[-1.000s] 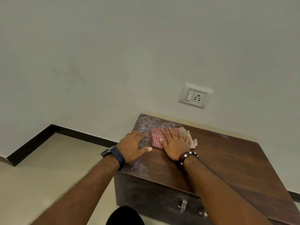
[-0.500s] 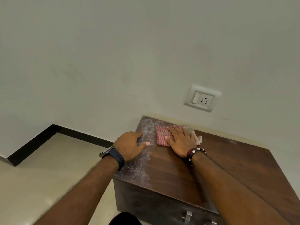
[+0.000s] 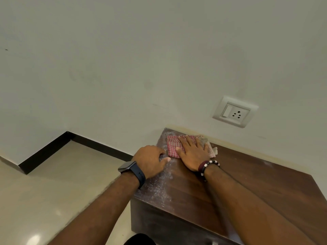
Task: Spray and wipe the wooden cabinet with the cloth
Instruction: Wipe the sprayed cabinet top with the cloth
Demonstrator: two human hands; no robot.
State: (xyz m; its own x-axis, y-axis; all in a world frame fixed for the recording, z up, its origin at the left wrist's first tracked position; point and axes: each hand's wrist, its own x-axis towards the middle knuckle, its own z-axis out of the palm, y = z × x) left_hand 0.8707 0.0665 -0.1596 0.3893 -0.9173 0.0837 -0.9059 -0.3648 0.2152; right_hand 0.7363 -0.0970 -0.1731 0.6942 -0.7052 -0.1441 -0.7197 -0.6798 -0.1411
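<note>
The right hand [image 3: 192,153] lies flat, fingers spread, palm down on a folded red-and-white checked cloth [image 3: 172,145], pressing it against the top of the dark brown wooden cabinet [image 3: 256,188] near its far left corner, close to the wall; nothing is gripped, the cloth simply sits under the open palm. The left hand [image 3: 150,160] rests just beside it on the cabinet's left edge, fingers loosely extended, holding nothing. A whitish speckled film [image 3: 160,188] covers the top along the left edge. The left wrist wears a dark smartwatch [image 3: 131,169], the right a beaded bracelet [image 3: 208,166]. Behind stands a plain pale wall [image 3: 141,59] with a white switch-and-socket plate [image 3: 234,112], black skirting [image 3: 53,147], and a glossy beige floor [image 3: 53,191].
</note>
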